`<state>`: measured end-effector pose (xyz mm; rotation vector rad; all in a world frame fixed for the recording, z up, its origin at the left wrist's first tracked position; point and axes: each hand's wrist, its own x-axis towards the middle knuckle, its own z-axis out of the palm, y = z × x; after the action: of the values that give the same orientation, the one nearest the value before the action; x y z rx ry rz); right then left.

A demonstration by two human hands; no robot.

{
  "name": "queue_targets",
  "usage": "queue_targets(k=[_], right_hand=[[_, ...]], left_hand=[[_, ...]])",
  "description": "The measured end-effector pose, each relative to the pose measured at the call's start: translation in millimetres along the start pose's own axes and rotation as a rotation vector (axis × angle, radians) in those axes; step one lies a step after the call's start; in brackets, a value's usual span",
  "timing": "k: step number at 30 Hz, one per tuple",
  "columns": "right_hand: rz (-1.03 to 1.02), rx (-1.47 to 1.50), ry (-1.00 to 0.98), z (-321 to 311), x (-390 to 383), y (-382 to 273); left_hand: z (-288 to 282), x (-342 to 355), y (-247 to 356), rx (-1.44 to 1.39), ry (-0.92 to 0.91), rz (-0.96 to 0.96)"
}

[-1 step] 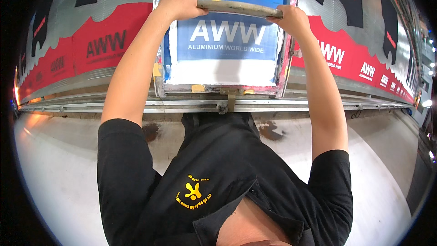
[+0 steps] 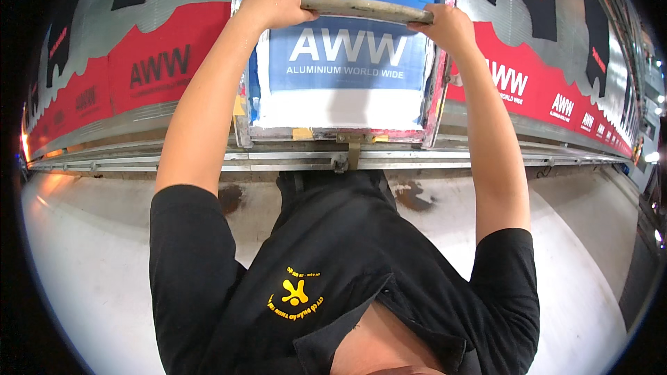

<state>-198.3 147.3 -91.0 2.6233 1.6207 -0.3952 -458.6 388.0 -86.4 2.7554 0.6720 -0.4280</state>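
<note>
My left hand (image 2: 274, 1) and my right hand (image 2: 448, 26) are closed on opposite ends of a long, worn squeegee bar (image 2: 365, 8), held crosswise over a blue printing screen (image 2: 347, 104) in a metal frame. The screen shows white lettering, and a band of white ink lies along its near end. Some yellow tape is stuck on the near side of the frame (image 2: 243, 125). My fingertips are partly hidden behind the bar.
Black-and-red fabric pieces with printed lettering (image 2: 160, 28) lie along the long curved-looking table on both sides of the screen. A metal rail (image 2: 278, 161) runs along the near edge, above a pale, stained floor (image 2: 97, 250). Small lights show at the far right.
Both hands and the squeegee bar have moved very slightly away from me, upward in the view. The screen stays in place.
</note>
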Motion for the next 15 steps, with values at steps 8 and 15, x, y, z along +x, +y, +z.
queue_targets(k=[8, 15], right_hand=[[0.016, -0.018, 0.142, 21, -25, -8], [-0.134, 0.135, 0.308, 54, -177, -27]], left_hand=[[15, -23, 14, -0.018, -0.002, -0.079], [62, -160, 73, -0.142, 0.015, -0.096]])
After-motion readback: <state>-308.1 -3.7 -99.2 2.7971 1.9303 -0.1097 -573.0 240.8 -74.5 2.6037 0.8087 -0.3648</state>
